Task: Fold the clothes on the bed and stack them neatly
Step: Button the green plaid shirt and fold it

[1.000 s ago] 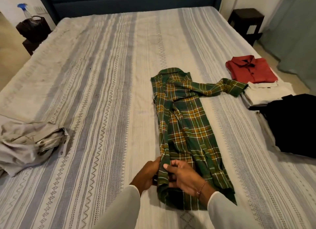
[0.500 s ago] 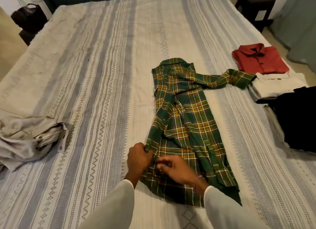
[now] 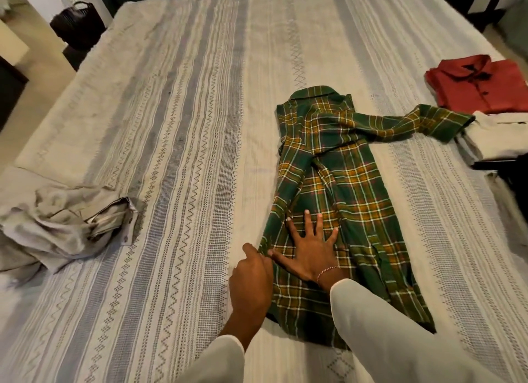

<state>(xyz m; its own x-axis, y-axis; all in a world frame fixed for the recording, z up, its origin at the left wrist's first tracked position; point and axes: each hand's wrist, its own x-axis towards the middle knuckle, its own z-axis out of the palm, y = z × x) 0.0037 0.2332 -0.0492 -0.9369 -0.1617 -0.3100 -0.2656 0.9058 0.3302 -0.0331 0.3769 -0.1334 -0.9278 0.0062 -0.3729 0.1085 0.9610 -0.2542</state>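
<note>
A green and yellow plaid shirt [image 3: 340,177] lies lengthwise on the striped bed [image 3: 177,142], collar away from me, one sleeve stretched out to the right. My right hand [image 3: 310,247] presses flat on its lower part with fingers spread. My left hand [image 3: 253,279] is at the shirt's left edge, fingers curled at the fabric; whether it pinches the edge I cannot tell. A crumpled grey garment [image 3: 60,225] lies at the left of the bed.
At the right edge lie a folded red shirt [image 3: 480,85], a folded white garment [image 3: 497,137] and a dark garment [image 3: 517,182]. A black bag [image 3: 77,24] stands off the bed's far left corner. A dark stool [image 3: 471,2] is at the far right.
The shirt's lower left edge has been pulled out to the left. My right hand went from pinching fabric to lying flat on the shirt. The view has tilted down.
</note>
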